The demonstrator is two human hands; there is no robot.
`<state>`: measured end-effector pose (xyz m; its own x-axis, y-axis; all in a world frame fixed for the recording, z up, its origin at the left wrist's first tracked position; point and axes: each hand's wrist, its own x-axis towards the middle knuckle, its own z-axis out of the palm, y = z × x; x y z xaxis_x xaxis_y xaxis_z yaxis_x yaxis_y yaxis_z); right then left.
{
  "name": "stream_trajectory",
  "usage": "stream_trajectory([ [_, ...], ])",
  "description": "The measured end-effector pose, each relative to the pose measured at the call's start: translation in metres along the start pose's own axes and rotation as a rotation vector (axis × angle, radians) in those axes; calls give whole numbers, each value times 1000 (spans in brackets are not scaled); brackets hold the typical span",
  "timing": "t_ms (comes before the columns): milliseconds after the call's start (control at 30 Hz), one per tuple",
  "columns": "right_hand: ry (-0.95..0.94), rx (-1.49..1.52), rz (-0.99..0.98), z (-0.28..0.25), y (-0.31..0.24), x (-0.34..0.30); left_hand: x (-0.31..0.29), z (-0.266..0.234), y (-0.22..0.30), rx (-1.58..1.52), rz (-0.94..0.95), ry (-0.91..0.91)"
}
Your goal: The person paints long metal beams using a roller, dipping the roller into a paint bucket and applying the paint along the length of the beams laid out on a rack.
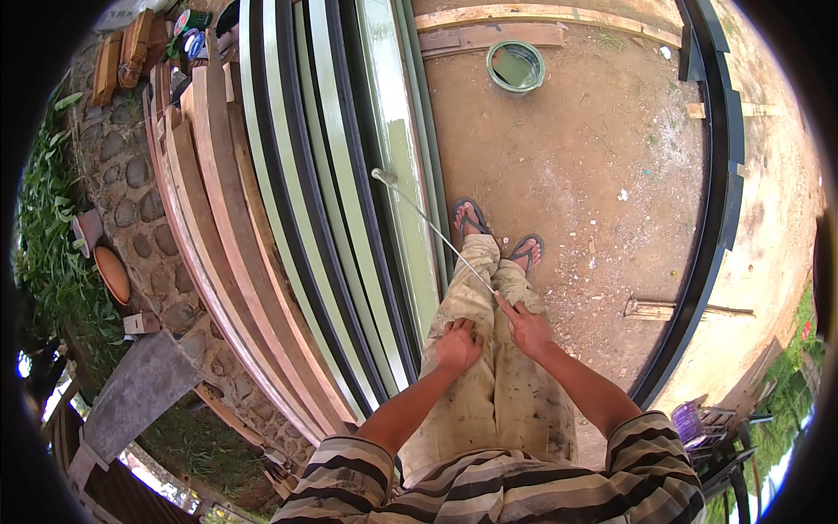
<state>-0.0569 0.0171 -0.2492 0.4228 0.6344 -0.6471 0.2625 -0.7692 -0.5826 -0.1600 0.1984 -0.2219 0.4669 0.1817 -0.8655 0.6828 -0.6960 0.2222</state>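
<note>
My right hand is closed around the handle of a small paint roller with a long thin rod. The roller head lies against a light-green metal beam. Fresh-looking green covers part of that beam, while a paler, glossy stretch shows farther off. My left hand rests on my thigh, its fingers curled in and no tool in it. Beyond my feet, on the dirt, stands a round bucket with green paint inside.
Several green and dark beams run lengthwise on my left, beside reddish timber planks. A stone wall lies farther left. On the right a long dark beam rests across wooden battens. Planks lie behind the bucket.
</note>
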Motion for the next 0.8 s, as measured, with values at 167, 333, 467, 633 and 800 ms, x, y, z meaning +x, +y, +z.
stream_trajectory([
  [167,275,5,-35,-57,-29,112,1,8,-2,5,30,36],
  [333,233,-27,-77,-61,-19,100,-3,1,4,9,-27,-25],
  [467,-64,-106,-54,-24,14,-8,-5,3,1,-11,-23,-17],
  [633,-265,-143,-26,1,50,-76,-6,9,2,-21,-1,1],
  [800,-20,-101,-26,13,25,-14,-10,18,9,-34,-11,-7],
])
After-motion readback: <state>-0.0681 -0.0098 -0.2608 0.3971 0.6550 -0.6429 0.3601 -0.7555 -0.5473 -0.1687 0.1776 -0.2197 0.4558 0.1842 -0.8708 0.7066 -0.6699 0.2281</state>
